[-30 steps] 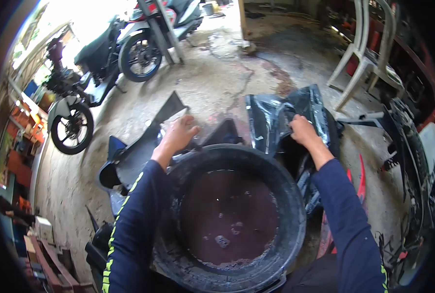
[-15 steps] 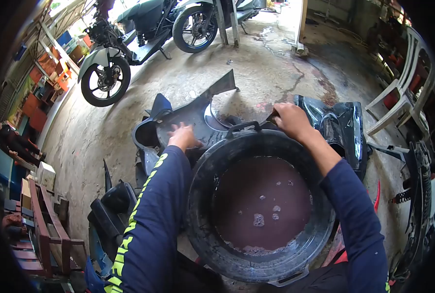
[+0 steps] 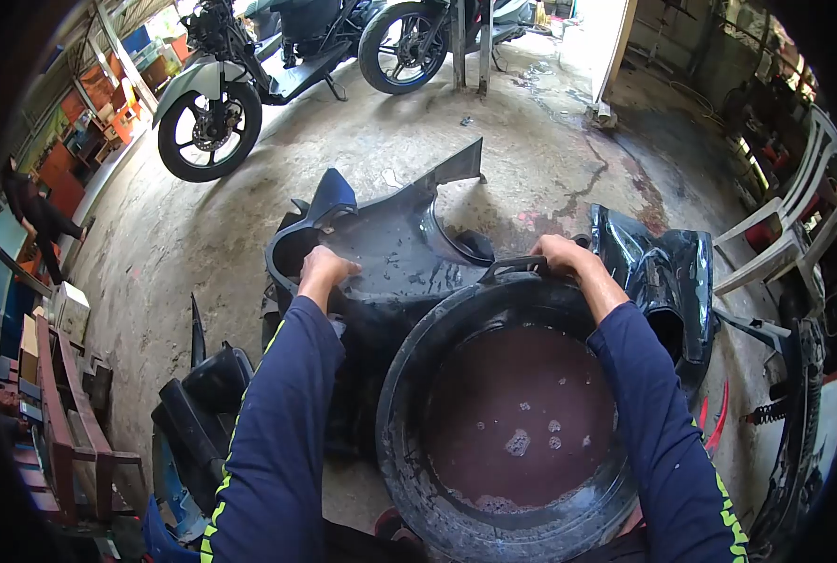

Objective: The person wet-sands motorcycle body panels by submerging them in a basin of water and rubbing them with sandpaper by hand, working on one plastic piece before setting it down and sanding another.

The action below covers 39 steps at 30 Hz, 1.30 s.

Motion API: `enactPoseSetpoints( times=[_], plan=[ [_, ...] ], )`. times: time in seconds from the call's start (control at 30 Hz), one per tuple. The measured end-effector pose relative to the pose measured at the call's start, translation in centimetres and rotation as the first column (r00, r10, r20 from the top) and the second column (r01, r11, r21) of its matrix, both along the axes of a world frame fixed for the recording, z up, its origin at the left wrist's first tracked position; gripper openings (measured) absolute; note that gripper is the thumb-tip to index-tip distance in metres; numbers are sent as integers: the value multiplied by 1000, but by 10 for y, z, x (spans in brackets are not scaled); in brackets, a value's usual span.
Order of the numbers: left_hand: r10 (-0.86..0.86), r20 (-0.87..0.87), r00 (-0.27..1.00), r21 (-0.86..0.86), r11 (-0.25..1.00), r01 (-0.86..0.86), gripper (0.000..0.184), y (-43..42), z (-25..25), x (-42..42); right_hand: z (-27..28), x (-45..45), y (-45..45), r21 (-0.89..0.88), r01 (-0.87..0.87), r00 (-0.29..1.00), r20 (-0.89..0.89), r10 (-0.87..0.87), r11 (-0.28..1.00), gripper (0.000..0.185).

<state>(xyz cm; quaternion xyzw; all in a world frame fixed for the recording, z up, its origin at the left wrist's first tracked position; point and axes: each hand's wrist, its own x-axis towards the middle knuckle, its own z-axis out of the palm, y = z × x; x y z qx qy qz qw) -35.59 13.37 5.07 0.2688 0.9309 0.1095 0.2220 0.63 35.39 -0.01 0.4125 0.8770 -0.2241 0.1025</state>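
A large black tub (image 3: 399,394) of murky purplish-brown water (image 3: 522,413) stands in front of me, with bubbles on the surface. My right hand (image 3: 568,258) is closed at its far rim, on the right end of the tub's handle (image 3: 512,266); its fingertips are partly hidden. Beyond the tub lies a dark scooter body panel (image 3: 399,244), wet on top, with a curved cut-out. At that panel's near left part, my left hand (image 3: 322,272) is closed with the thumb pointing right, its fingers mostly hidden. A glossy black panel (image 3: 662,263) rests beside my right hand.
More black plastic parts (image 3: 207,399) lie left of my left arm. A wooden bench (image 3: 80,422) stands at the far left, a white plastic chair (image 3: 794,206) at the right. Two scooters (image 3: 212,131) are parked ahead. A person (image 3: 38,220) is at the left edge.
My left hand has gone from spread fingers above the panel to closed at its near left part. My right hand has drawn back toward the tub's handle. The tub has shifted slightly.
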Motion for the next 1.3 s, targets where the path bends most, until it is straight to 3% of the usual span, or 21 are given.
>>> enactPoseSetpoints(
  times=[0.03, 0.07, 0.13, 0.17, 0.23, 0.27, 0.33, 0.37, 0.4, 0.47, 0.5, 0.6, 0.7, 0.83, 0.97, 1.13, 1.2, 1.3],
  plan=[
    [9, -20, 1000, 11, 1000, -9, 56, 3, -5, -1, 3, -2, 0, 11, -34, 998, 50, 34, 999, 38],
    [5, -18, 1000, 11, 1000, -5, 56, 5, -8, -3, 1, -1, 0, 11, -30, 998, 53, 29, 1000, 38],
    [-1, 153, 988, 31, 1000, -4, 76, 8, -11, -10, -2, -3, 1, 141, -32, 999, 13, 31, 989, 35],
    [-1, 153, 988, 27, 1000, -3, 76, 7, -13, -10, -4, -1, 0, 138, -31, 999, 13, 30, 990, 35],
    [121, 485, 866, 208, 946, -249, 99, 8, -16, -7, -1, 8, 3, 155, 37, 998, -52, -30, 987, 29],
    [118, 489, 864, 209, 946, -247, 99, 10, -16, -5, -6, 16, 10, 157, 40, 998, -48, -33, 987, 29],
    [43, 560, 828, 285, 928, -241, 112, 13, -16, 2, -23, 28, 29, 365, -13, 957, -265, 117, 931, 21],
    [43, 559, 828, 285, 928, -241, 112, 14, -16, 5, -6, 27, 20, 425, -1, 948, -287, 136, 905, 17],
    [32, 454, 890, 291, 939, -182, 108, 13, -16, 8, 1, 27, 24, 396, 8, 927, -347, 142, 918, 16],
    [-4, 220, 975, 285, 957, -61, 105, 14, -12, 14, 24, 23, 20, 502, -26, 911, -344, 227, 865, 16],
    [-68, 173, 983, 241, 970, 25, 108, 8, 2, 20, 40, 23, 17, 482, -58, 910, -335, 244, 875, 17],
    [-85, 46, 995, 224, 972, 72, 117, 12, -10, 9, 81, 14, 8, 569, -69, 895, -328, 303, 819, 17],
    [-75, 178, 981, 262, 965, 26, 122, 5, -2, -8, 114, 3, 2, 672, -73, 907, -263, 330, 737, 16],
    [64, 1, 998, 460, 886, -58, 119, -19, 10, -13, 160, -2, -8, 790, -68, 930, -171, 326, 609, 15],
    [44, 85, 995, 509, 857, -82, 110, -18, -14, -46, 192, -6, -23, 812, -110, 930, -120, 348, 574, 14],
    [160, 21, 987, 476, 866, -150, 94, -10, -19, -56, 202, -16, -29, 777, -66, 966, -107, 235, 626, 15],
    [210, 252, 945, 546, 775, -318, 91, -13, -7, -53, 191, -17, -21, 757, 2, 981, -129, 147, 654, 15],
    [203, 300, 932, 555, 757, -344, 88, -15, -2, -60, 189, -14, -22, 683, 62, 988, -146, 53, 727, 14]
  ],
)
